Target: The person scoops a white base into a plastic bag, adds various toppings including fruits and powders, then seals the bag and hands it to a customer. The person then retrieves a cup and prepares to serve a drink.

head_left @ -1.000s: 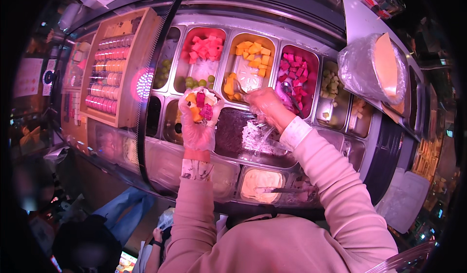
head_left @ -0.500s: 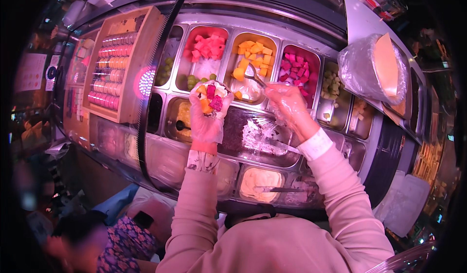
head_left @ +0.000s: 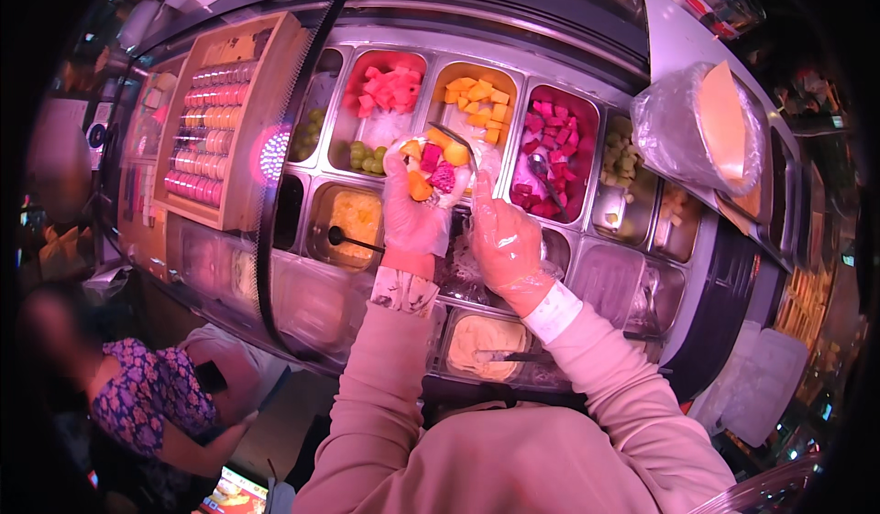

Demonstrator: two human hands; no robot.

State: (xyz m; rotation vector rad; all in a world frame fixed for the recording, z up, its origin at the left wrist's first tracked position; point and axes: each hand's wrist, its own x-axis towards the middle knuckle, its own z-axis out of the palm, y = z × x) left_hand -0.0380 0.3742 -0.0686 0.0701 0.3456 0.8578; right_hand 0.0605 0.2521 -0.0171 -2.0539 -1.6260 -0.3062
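Observation:
My left hand [head_left: 410,216], in a clear thin glove, is closed around a round, fruit-topped cream dessert [head_left: 438,168]. White cream shows between its orange and magenta fruit pieces; the base is mostly hidden. My right hand [head_left: 506,244], also gloved, grips the handle of a metal spoon [head_left: 452,135], whose end lies over the dessert's upper edge, against an orange piece. Both hands are above the steel fruit pans. Just behind them is the pan of orange mango cubes [head_left: 478,102]. Magenta fruit cubes [head_left: 555,127] fill the pan to its right, with another spoon [head_left: 547,177] inside.
Red fruit cubes [head_left: 392,90] and green grapes [head_left: 368,157] sit left of the mango. A yellow filling [head_left: 356,213] with a black spoon and a pale cream tub [head_left: 486,344] are nearer me. A wooden rack [head_left: 261,129] stands left; a plastic-wrapped container [head_left: 683,125] stands right. Someone [head_left: 151,395] is lower left.
My right hand has brought the spoon from the mango pan left and nearer to the dessert. My left hand has shifted right. Another orange piece now shows on top. The other person has moved.

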